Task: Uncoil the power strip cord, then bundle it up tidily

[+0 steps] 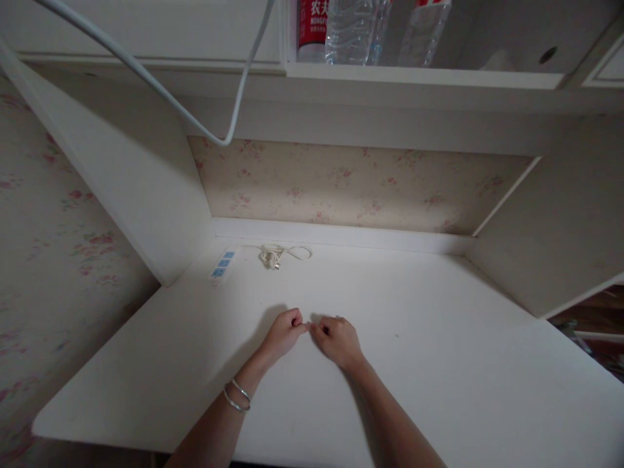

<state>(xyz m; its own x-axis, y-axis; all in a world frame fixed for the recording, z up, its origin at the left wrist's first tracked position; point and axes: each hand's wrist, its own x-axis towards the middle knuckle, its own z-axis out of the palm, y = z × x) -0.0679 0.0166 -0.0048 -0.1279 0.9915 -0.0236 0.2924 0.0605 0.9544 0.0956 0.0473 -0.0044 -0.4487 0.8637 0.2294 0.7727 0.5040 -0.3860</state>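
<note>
Both hands rest over the middle of the white desk (419,364), knuckles turned up and fingers curled into loose fists. My left hand (284,333) points its thumb to the right, and a silver double bangle (237,396) circles that wrist. Facing it, my right hand (337,339) points its thumb left. The thumb tips meet or nearly meet between the fists. No object shows in either hand, though the palms are hidden.
A white power strip (223,264) lies at the desk's back left, beside its coiled cord and plug (271,257). Above hangs a grey-white cable (224,140). Clear plastic bottles (351,32) and a red bottle (312,29) stand on the overhead shelf (424,75). Side panels border the desk.
</note>
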